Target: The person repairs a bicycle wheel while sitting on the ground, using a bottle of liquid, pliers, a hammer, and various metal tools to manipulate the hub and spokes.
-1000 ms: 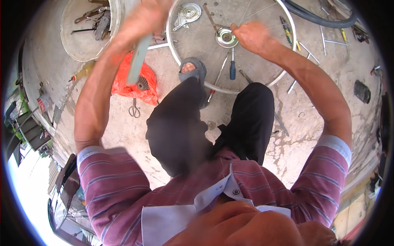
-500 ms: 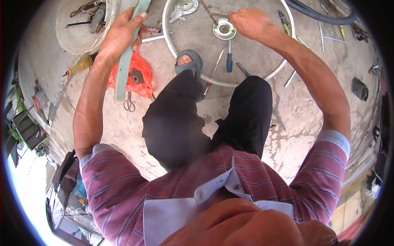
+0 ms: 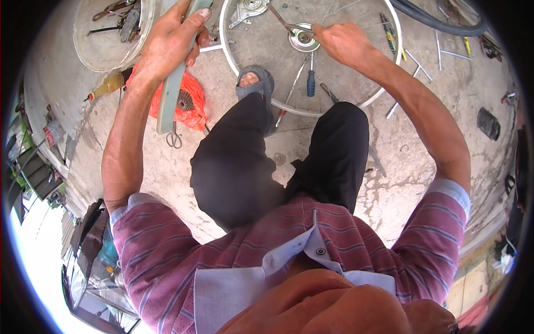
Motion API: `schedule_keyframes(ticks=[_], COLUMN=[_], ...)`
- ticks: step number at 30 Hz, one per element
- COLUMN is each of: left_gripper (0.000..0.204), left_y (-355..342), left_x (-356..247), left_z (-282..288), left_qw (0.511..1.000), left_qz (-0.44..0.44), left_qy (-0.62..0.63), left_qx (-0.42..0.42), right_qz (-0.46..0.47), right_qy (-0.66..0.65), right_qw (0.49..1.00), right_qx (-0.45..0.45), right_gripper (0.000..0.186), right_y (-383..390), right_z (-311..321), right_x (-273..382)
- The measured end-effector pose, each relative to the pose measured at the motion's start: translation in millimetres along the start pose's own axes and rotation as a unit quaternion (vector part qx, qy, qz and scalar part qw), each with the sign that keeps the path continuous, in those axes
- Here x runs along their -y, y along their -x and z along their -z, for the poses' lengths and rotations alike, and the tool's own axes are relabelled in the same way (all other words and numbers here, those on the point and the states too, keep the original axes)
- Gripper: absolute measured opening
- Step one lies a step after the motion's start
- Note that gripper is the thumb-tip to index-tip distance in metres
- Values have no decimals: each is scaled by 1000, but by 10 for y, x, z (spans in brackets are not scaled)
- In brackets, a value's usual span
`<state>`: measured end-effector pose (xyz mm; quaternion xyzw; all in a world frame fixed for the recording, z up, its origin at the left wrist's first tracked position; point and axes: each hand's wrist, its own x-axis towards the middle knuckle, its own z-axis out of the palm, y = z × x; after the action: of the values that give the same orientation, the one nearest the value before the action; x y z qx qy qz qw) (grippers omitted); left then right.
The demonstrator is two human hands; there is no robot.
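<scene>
Since half a second ago the left hand [image 3: 169, 42] has shifted right, nearer the rim [image 3: 389, 83], its fingers closed round a flat, pale-green strip [image 3: 171, 92] that slants down over the crumpled orange bag [image 3: 189, 108] (a small dark sprocket [image 3: 184, 101] lies on it). The thin, shiny metal rim lies flat on rough, cracked concrete — a sandalled foot [image 3: 253, 83] inside it. The right hand [image 3: 342, 42] stays at the round steel hub [image 3: 303, 39], fingers curled onto a slim tool [image 3: 283, 22] there.
</scene>
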<state>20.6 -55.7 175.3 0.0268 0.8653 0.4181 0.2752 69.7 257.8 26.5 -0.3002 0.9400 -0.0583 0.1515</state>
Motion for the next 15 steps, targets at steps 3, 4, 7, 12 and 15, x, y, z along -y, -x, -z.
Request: schedule_keyframes(ticks=[3, 4, 7, 12, 15], left_gripper=[40, 40, 40, 34, 34], left_y=[-26, -38, -56, -40, -23], left_x=[-21, -5, 52, 62, 66], left_z=[-54, -67, -86, -84, -84], left_qw=[1000, 1000, 999, 999, 999], left_qz=[11, 10, 28, 19, 26], left_qy=[-7, -8, -19, -19, -5], left_qx=[6, 8, 24, 33, 19], right_qz=[-33, -38, -47, -51, -49], right_qy=[-21, -24, -38, -50, -36], right_qw=[999, 999, 998, 997, 998], right_qx=[6, 2, -12, -31, -33], right_gripper=[20, 20, 19, 19, 18], right_y=[64, 72, 86, 75, 62], right_z=[-113, -142, -157, -141, -157], right_x=[15, 22, 32, -1, -50])
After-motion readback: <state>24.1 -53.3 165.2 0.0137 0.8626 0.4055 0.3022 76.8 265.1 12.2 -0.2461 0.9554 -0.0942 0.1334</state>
